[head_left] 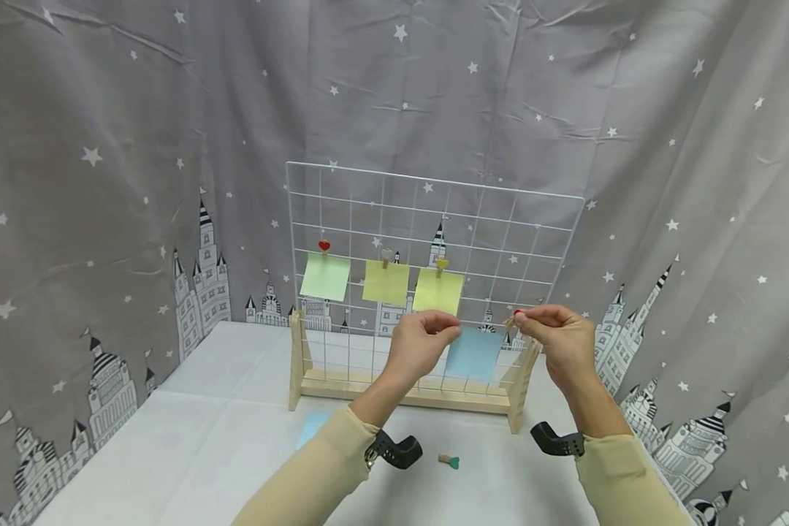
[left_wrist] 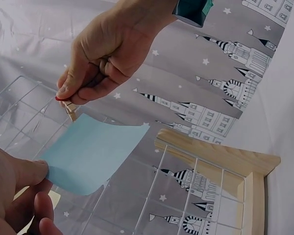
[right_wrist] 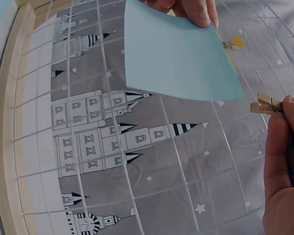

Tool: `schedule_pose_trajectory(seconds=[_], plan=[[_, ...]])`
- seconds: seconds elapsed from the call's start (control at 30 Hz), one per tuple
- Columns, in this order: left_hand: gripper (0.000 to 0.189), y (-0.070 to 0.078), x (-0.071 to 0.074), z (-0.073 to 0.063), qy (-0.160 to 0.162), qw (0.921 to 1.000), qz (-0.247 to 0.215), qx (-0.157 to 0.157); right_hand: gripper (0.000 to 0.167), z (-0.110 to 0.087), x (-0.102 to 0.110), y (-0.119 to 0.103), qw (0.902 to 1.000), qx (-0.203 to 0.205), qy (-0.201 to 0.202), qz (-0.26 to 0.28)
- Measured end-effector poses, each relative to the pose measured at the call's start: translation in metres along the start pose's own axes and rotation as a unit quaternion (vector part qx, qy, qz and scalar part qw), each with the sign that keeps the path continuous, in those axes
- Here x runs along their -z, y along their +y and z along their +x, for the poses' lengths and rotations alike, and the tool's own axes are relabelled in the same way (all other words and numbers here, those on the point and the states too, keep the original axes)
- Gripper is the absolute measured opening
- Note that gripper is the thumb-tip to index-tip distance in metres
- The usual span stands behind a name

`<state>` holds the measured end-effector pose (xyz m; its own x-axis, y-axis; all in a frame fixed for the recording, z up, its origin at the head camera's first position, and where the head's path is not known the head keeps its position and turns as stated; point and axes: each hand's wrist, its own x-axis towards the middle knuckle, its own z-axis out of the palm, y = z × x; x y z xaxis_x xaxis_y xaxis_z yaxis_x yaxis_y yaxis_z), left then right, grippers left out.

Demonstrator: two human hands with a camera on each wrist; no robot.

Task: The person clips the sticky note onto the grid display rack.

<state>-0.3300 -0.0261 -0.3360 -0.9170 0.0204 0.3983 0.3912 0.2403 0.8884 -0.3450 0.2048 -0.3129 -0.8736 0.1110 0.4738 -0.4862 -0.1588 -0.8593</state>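
Observation:
My left hand (head_left: 422, 342) pinches a light blue paper note (head_left: 473, 355) by its upper left corner, in front of the wire grid (head_left: 394, 219). In my right hand (head_left: 563, 340) is a small wooden clothespin (right_wrist: 265, 104) with a red heart, pinched between thumb and fingers. The clothespin's wooden tip points toward the note's upper right corner; in the right wrist view a gap shows between them. Clipped along the grid are a green note (head_left: 325, 277) and two yellow notes, held by clothespins with a red, a pale and a yellow heart (head_left: 442, 264).
The grid stands in a wooden base (head_left: 404, 394) on a white table (head_left: 197, 409). A clothespin with a teal heart (head_left: 449, 461) lies in front. Another blue note (head_left: 312, 427) is partly hidden by the left forearm. A grey curtain (head_left: 394, 88) hangs behind.

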Motion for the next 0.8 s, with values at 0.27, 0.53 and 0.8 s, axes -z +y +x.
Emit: schedule_pose_trajectory(seconds=[0.27, 0.53, 0.8], plan=[[0.008, 0.012, -0.007, 0.014, 0.013, 0.9998, 0.017, 0.0, 0.028, 0.008, 0.0, -0.005, 1.0, 0.003, 0.0, 0.002], [0.007, 0.021, -0.015, 0.024, 0.031, 0.9995, 0.008, 0.007, 0.028, 0.017, -0.002, -0.011, 1.0, 0.001, -0.001, 0.007], [0.007, 0.027, -0.022, 0.034, 0.045, 0.9989, 0.006, 0.015, 0.028, 0.025, -0.005, -0.014, 1.0, 0.001, 0.007, -0.002]])
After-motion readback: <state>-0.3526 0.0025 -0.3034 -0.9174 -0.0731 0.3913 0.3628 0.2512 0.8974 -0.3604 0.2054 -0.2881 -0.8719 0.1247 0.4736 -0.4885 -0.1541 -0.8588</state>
